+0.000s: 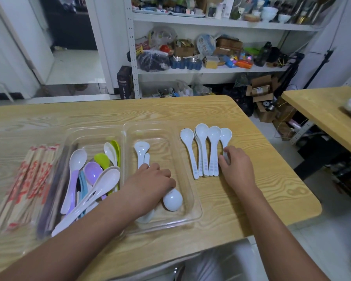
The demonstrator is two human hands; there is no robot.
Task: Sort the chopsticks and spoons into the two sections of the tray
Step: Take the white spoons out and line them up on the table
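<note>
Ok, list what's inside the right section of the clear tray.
White spoons only: one bowl at the far end, another near the front. The left hand covers their handles, so the full count is hidden.

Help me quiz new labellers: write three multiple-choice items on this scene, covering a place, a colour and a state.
1. The wrapped chopsticks lie: A in the tray; B on the table, left of the tray; C on a plate.
2. The row of spoons right of the tray is: A green; B white; C purple.
3. The right hand: A lies flat; B holds chopsticks; C grips the row's rightmost spoon.
Answers: B, they lie outside the tray's left wall; B, all are white; C, fingers curl round its handle.
</note>
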